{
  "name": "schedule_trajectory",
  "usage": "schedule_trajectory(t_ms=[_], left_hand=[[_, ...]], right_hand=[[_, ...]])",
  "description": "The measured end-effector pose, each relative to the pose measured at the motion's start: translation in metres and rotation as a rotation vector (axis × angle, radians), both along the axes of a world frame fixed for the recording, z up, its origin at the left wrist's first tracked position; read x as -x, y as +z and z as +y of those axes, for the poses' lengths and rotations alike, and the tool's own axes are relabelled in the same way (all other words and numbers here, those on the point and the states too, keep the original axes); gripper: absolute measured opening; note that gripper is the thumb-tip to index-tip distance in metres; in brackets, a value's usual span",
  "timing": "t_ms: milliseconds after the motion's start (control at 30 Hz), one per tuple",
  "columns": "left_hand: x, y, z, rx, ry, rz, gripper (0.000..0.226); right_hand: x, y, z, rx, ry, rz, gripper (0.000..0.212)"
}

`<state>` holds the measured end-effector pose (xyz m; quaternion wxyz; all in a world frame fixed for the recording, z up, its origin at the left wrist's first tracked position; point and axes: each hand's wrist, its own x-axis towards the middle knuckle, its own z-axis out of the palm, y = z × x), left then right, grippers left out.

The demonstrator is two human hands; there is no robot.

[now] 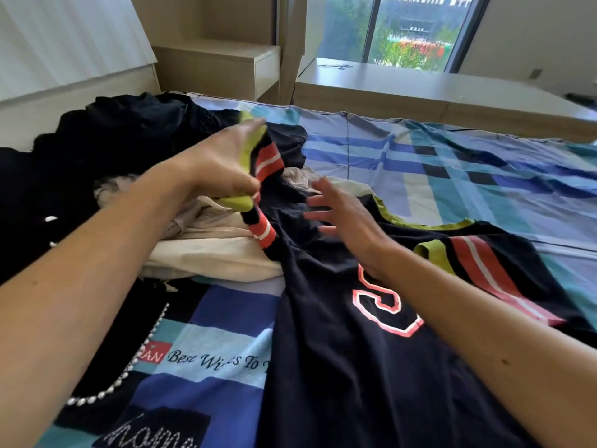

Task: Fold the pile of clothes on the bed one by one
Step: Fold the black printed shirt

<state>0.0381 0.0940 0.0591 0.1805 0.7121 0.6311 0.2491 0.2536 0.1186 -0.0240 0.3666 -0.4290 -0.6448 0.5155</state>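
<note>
Bed with a blue, teal and black plaid cotton sheet (452,163) carries everything. Heap of crumpled black clothes (113,140) fills its far left corner and left edge, unfolded. Cream fabric garments (219,250) are bunched just beside it, also unfolded. No folded stack in view, so the task looks early, with most of the pile left.

Navy short-sleeved jersey with lime trim and red-and-white striped sleeves (355,367) lies spread face up across the near middle of the bed, reaching the near edge. It looks laid out for folding, no fold made yet. Left hand (223,163) pinches one sleeve of it, raised over the cream garments. Right hand (342,218) is wide, fingers spread, holding nothing, just above the jersey chest.

Writing: the jersey front has a big coral-outlined character (384,305) that reads like "S", partly covered by the right arm. Sheet print (219,360) reads "Best Wishes To", the rest hidden under the jersey. Red tag (155,354) beside it ends "AN". White cursive on a black patch (151,434) at the near edge is cut off and not readable.
</note>
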Motion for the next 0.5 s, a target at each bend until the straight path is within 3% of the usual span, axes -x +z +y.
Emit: schedule_trajectory(t_ms=[67, 167, 233, 267, 367, 500], left_hand=[[-0.038, 0.008, -0.007, -0.040, -0.135, -0.102, 0.101], [-0.085, 0.001, -0.010, 0.076, -0.379, -0.486, 0.086], [-0.105, -0.014, -0.005, 0.119, -0.376, -0.647, 0.071], [-0.113, -0.024, -0.002, 0.096, -0.339, -0.632, 0.063], [-0.124, -0.063, 0.009, -0.025, -0.246, -0.212, 0.046], [-0.127, -0.116, 0.002, 0.277, -0.306, 0.371, 0.065]], right_hand=[[-0.014, 0.028, -0.012, 0.205, 0.092, 0.214, 0.071], [-0.041, 0.046, -0.016, 0.311, 0.101, 0.374, 0.069], [-0.057, 0.039, -0.013, 0.348, -0.004, 0.392, 0.059], [-0.064, 0.029, -0.011, 0.362, -0.107, 0.335, 0.053], [-0.091, -0.009, -0.011, 0.390, -0.370, 0.097, 0.022], [-0.116, -0.044, -0.026, 0.398, -0.425, -0.069, 0.052]])
